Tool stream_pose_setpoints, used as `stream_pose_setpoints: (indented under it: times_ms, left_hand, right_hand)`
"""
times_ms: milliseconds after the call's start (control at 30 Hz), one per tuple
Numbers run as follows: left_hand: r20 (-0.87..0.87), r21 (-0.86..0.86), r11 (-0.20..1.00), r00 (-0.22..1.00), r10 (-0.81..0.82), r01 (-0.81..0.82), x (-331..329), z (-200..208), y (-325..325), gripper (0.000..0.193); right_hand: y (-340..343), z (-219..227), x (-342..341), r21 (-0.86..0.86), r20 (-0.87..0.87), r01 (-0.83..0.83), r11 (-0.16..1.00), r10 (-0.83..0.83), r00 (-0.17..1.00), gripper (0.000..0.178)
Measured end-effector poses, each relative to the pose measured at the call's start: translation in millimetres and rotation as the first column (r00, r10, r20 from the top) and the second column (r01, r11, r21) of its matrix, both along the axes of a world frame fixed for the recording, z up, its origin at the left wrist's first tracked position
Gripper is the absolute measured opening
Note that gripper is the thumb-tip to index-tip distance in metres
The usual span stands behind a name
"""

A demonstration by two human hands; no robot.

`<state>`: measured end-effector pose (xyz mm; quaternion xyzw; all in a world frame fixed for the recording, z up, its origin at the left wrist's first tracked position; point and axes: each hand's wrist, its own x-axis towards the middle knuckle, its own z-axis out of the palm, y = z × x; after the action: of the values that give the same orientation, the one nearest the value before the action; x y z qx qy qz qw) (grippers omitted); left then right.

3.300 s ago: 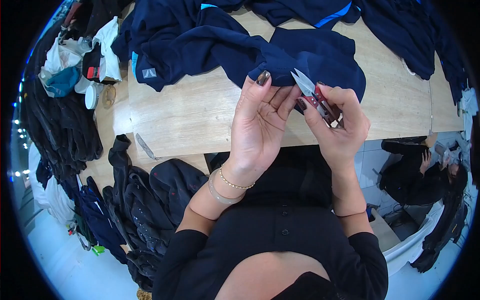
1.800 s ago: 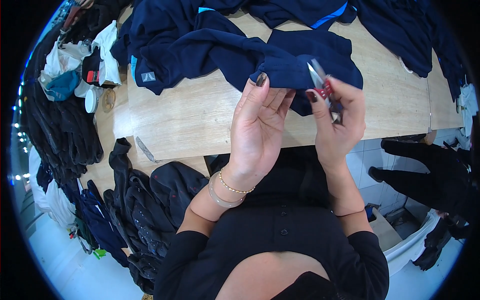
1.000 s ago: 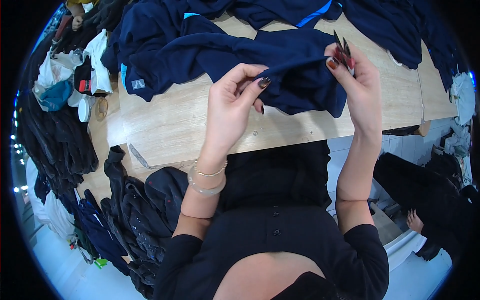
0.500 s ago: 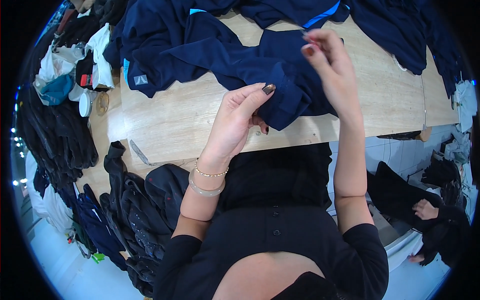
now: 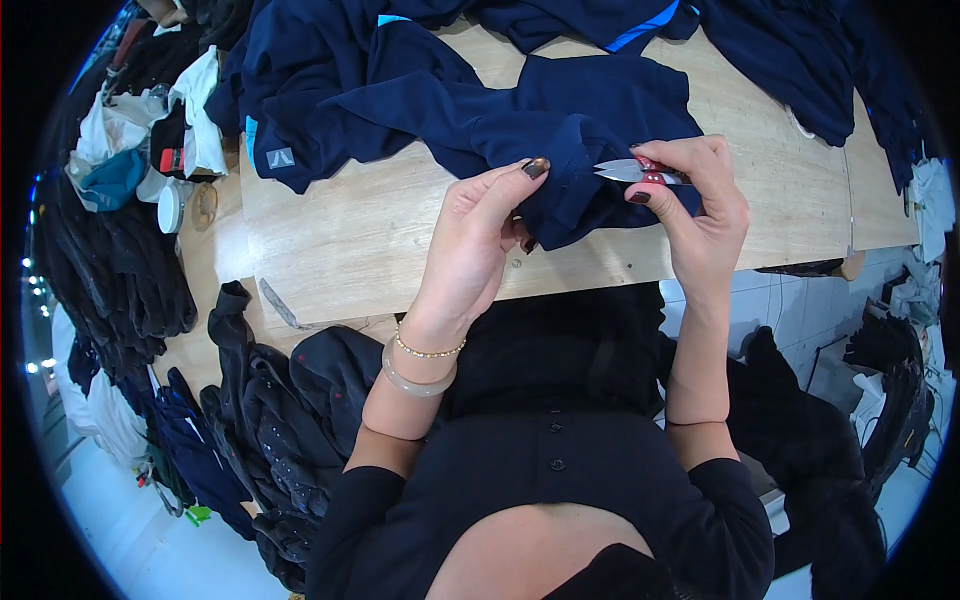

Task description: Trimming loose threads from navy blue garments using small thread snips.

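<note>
A dark navy garment (image 5: 570,130) lies spread over the wooden table, its near end bunched and lifted a little at the table's front edge. My left hand (image 5: 480,230) pinches that near end between thumb and fingers; some of its fingers are hidden behind the cloth. In my right hand (image 5: 700,200) is a pair of small thread snips (image 5: 650,173) with red on the grips. Their pointed blades face left, slightly parted, just above the navy cloth and close to my left fingertips. Whether the blades touch the fabric I cannot tell.
More navy clothing (image 5: 300,80) with light blue trim covers the table's far side. Dark garments hang or lie heaped (image 5: 290,430) at the left, near a white round container (image 5: 171,206). The wooden table (image 5: 340,240) ends just before my body. A person in black (image 5: 820,480) is at the lower right.
My right hand has come down and the snips in it now point at the cloth. My left hand keeps its pinch, barely shifted. The person at the lower right has moved.
</note>
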<state>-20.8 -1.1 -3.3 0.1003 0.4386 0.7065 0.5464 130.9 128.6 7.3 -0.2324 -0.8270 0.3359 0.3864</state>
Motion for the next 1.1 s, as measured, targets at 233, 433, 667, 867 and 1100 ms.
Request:
stream_pose_setpoints:
  times_ms: [233, 433, 667, 867, 1100]
  left_hand:
    - [0.100, -0.025, 0.999, 0.994, 0.035, -0.033, 5, 8, -2, 0.017]
    - [0.117, 0.080, 0.997, 0.993, -0.032, 0.023, 0, -3, -8, 0.017]
    - [0.009, 0.037, 0.997, 0.997, 0.073, -0.073, 11, 7, 2, 0.021]
    - [-0.003, 0.093, 0.993, 0.997, 0.077, -0.076, 14, 5, 3, 0.018]
    - [0.027, 0.074, 0.992, 0.995, 0.099, -0.100, 8, 6, 5, 0.016]
  right_hand:
    - [-2, 3, -1, 0.048, -0.014, -0.060, 0.997, 0.061, 0.998, 0.024]
    - [-8, 3, -2, -0.004, -0.016, -0.008, 1.000, 0.008, 1.000, 0.023]
    - [-28, 6, -15, -0.409, -0.048, -0.006, 0.912, -0.015, 0.999, 0.033]
    - [-30, -1, -28, -0.087, -0.083, 0.007, 0.996, -0.014, 0.996, 0.031]
    - [-27, 3, -17, -0.249, -0.187, -0.135, 0.959, 0.089, 0.978, 0.030]
